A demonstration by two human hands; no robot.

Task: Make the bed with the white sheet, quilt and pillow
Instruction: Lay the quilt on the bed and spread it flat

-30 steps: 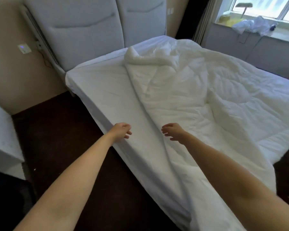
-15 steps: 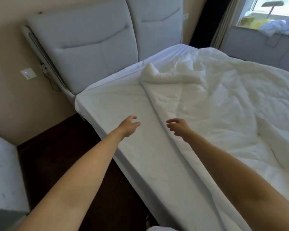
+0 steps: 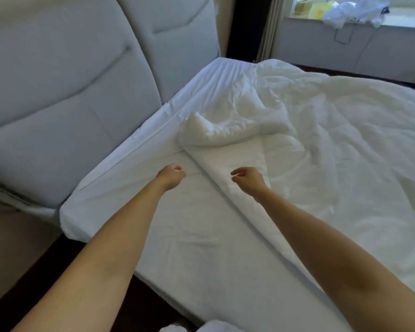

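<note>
Over the near side of the bed I have both arms stretched forward toward the headboard. My left hand hangs above the white sheet with its fingers curled loosely inward; nothing is held in it. My right hand hangs above the near edge of the quilt, fingers likewise loosely curled and thumb close to the forefinger; no cloth is caught between them. Whether either hand touches the fabric below it, I cannot tell.

White sheet: fitted over the mattress, fairly smooth, bare along the near side and in a strip at the head end.

Quilt: white, rumpled, covering the far part of the bed. Its near edge runs on a slant from below my right forearm up toward the headboard. The corner nearest the headboard is folded back into a thick roll, just beyond my two hands.

Far side: a window ledge carries a heap of white cloth and some yellowish items. Dark floor shows at lower left beside the bed
</note>
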